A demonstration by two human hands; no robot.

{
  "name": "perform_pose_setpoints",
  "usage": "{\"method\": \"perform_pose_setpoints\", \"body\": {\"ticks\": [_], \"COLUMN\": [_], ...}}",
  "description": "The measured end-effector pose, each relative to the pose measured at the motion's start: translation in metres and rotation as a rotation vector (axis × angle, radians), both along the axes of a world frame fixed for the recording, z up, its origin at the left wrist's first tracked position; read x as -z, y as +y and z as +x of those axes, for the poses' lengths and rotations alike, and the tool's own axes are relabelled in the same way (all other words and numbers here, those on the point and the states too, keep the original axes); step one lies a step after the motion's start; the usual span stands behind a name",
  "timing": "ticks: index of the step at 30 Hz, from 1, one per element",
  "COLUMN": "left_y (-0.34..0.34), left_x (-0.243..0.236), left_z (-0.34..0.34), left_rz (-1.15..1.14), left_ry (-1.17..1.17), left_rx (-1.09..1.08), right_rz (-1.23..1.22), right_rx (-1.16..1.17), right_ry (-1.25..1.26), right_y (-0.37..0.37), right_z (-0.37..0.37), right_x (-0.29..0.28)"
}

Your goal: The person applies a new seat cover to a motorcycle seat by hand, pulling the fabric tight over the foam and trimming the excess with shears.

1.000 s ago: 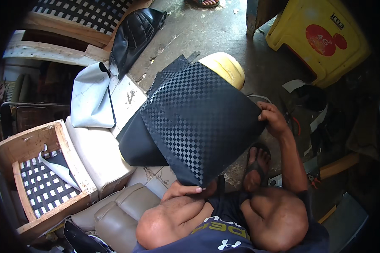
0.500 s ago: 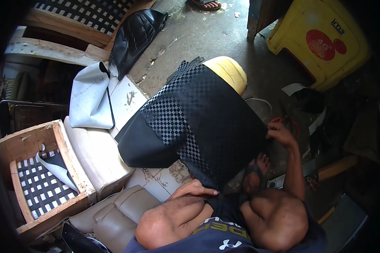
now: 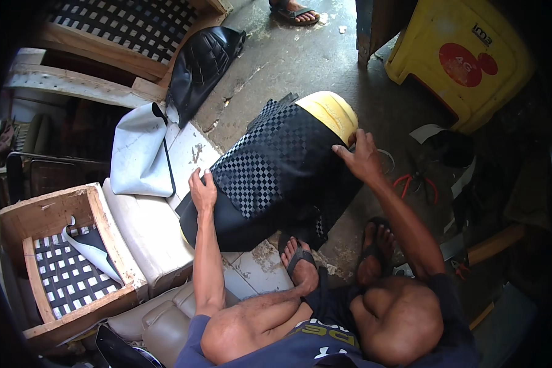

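Note:
A black seat cover [image 3: 306, 153] with a grey checkered panel lies draped over a block of yellow foam [image 3: 331, 112] in front of me. The foam's rounded far end sticks out of the cover; most of the rest is hidden beneath it. My left hand [image 3: 203, 191] pinches the cover's left edge beside the checkered panel. At the far right edge, close to the bare foam, my right hand [image 3: 360, 156] has thumb and fingers closed on the cover. The near edge hangs loose above my sandalled feet [image 3: 300, 264].
Wooden frames with woven black straps [image 3: 73, 270] stand at left, beside a cream cushion [image 3: 142, 230] and a white folded sheet [image 3: 142, 150]. A black padded cover [image 3: 205, 70] lies farther back. Red-handled pliers [image 3: 417, 181] and a yellow plastic stool [image 3: 466, 61] are at right. Another person's foot [image 3: 295, 13] shows at the top.
My left hand has gone from near my knees to the cover's far left edge. My right hand has moved up to the foam end. The cover's near side has pulled back, baring my left foot.

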State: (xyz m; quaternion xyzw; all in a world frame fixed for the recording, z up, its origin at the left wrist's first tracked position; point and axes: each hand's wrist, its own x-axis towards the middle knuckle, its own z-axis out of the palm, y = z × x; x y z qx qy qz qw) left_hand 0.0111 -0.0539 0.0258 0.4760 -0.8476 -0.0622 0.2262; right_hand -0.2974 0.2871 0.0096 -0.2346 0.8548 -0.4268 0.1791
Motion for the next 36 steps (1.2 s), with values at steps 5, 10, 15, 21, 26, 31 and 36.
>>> {"method": "perform_pose_setpoints", "body": {"ticks": [5, 10, 15, 21, 26, 31, 36], "left_y": [0.021, 0.004, -0.026, -0.062, -0.050, -0.038, -0.042], "left_x": [0.013, 0.023, 0.025, 0.039, 0.028, 0.020, 0.022], "left_z": [-0.001, 0.015, -0.015, -0.038, -0.094, -0.102, -0.087], "left_rz": [0.301, 0.462, 1.127, 0.971, 0.839, 0.710, 0.183], "left_ry": [-0.412, -0.439, 0.268, 0.698, 0.963, 0.811, -0.093], "left_rx": [0.001, -0.082, -0.268, -0.083, 0.028, -0.091, -0.041], "right_rz": [-0.001, 0.106, -0.002, -0.022, -0.061, -0.062, -0.003], "right_rx": [0.096, -0.008, 0.021, -0.024, 0.167, 0.138, 0.071], "right_ry": [-0.001, -0.237, 0.176, 0.011, -0.099, -0.159, -0.192], "right_y": [0.013, 0.004, -0.016, -0.030, 0.002, 0.014, 0.011], "right_z": [0.002, -0.013, -0.009, -0.026, -0.049, -0.041, -0.033], "right_x": [0.014, -0.002, 0.001, -0.020, -0.012, -0.009, -0.001]}}
